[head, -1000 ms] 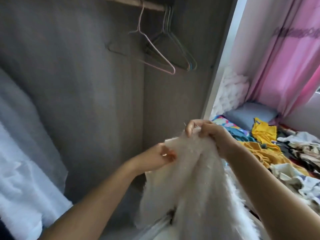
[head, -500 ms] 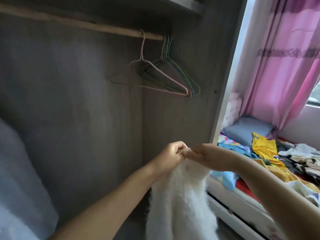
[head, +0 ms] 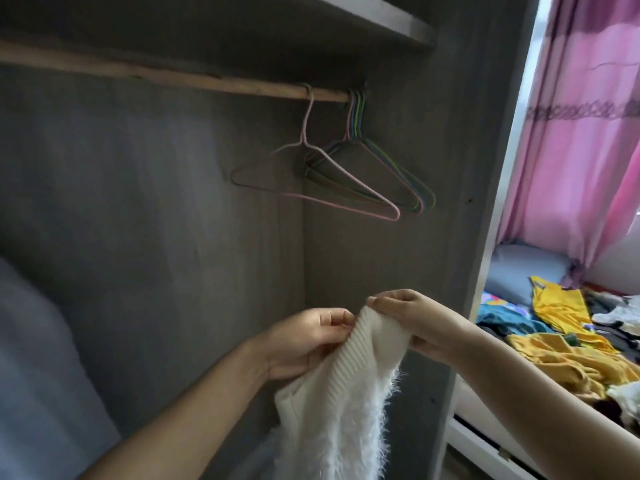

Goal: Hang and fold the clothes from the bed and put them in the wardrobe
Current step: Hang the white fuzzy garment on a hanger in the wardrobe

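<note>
A white fuzzy sweater (head: 343, 410) with a ribbed band hangs down in front of the open wardrobe (head: 156, 220). My left hand (head: 304, 344) pinches the band's left side. My right hand (head: 412, 320) grips the band's top right, fingers curled over it. Above them a wooden rail (head: 173, 79) carries a pink wire hanger (head: 346, 181) and several more coloured hangers (head: 398, 174) bunched at its right end. A heap of clothes (head: 568, 341), yellow, teal and white, lies on the bed at the right.
The wardrobe's side panel (head: 460, 202) stands between the hanging space and the bed. A shelf (head: 381, 19) sits above the rail. A pale blue garment (head: 41, 375) fills the lower left. A pink curtain (head: 588, 133) and a grey pillow (head: 526, 268) are at the right.
My view has tilted upward, showing the whole rail and the shelf. Both hands have shifted along the sweater to its ribbed band and spread slightly apart.
</note>
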Demonstrator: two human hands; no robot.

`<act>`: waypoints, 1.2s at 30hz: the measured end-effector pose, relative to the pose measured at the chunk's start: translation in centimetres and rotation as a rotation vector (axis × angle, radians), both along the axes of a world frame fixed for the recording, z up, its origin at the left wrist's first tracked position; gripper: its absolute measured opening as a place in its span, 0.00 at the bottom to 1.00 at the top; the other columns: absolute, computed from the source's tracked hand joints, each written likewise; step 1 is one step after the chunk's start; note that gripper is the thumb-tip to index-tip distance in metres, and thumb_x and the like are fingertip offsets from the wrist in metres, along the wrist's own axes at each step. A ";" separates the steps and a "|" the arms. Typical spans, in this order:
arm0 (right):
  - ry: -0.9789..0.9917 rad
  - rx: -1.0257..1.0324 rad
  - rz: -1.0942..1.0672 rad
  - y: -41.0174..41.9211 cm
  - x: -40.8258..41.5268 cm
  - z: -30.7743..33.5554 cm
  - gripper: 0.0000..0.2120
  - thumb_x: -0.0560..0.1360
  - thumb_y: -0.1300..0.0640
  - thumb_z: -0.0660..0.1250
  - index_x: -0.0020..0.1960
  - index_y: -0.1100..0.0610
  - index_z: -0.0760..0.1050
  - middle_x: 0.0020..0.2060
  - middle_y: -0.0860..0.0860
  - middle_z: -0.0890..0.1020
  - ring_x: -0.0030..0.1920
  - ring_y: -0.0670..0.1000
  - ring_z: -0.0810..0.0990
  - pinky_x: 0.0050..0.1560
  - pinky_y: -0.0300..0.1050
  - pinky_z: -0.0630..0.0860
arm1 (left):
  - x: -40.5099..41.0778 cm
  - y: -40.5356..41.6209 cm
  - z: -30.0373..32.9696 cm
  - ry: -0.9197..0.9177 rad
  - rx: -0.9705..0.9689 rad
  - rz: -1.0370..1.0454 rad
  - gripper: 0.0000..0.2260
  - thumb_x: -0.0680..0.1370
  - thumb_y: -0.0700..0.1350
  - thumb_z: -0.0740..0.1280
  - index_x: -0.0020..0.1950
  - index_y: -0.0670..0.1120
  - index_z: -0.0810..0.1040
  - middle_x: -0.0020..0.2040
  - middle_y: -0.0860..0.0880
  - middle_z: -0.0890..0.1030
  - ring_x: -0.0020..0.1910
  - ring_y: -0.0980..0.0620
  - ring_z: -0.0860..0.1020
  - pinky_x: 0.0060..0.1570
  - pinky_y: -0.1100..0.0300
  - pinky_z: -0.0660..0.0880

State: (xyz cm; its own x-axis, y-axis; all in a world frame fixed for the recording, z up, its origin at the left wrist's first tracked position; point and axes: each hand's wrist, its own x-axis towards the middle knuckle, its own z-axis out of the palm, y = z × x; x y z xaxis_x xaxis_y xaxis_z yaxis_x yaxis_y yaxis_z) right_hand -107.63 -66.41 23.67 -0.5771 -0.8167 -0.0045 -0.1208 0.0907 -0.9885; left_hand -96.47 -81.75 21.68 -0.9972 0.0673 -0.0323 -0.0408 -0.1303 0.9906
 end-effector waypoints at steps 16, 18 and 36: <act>0.384 0.390 0.286 -1.2 -2.5 -2.2 0.14 0.74 0.44 0.69 0.36 0.52 0.74 0.28 0.45 0.72 0.30 0.44 0.68 0.30 0.38 0.64 | -1.0 -3.4 -2.1 -0.109 -0.164 0.113 0.13 0.81 0.48 0.61 0.51 0.42 0.81 0.45 0.45 0.82 0.40 0.52 0.80 0.42 0.60 0.76; 0.494 0.472 0.282 -0.8 -2.8 -2.7 0.14 0.74 0.43 0.68 0.36 0.50 0.73 0.27 0.41 0.72 0.30 0.40 0.68 0.31 0.36 0.64 | -1.7 -2.7 -1.5 -0.119 -0.192 0.103 0.11 0.81 0.45 0.62 0.44 0.43 0.81 0.36 0.49 0.80 0.32 0.57 0.77 0.33 0.64 0.73; 0.167 0.036 -0.286 -3.6 -2.2 -4.1 0.13 0.79 0.64 0.56 0.42 0.61 0.77 0.32 0.53 0.76 0.31 0.48 0.74 0.30 0.40 0.69 | -2.2 -4.9 -2.1 0.107 -0.986 0.246 0.07 0.74 0.43 0.72 0.40 0.49 0.74 0.35 0.54 0.76 0.35 0.57 0.76 0.34 0.63 0.66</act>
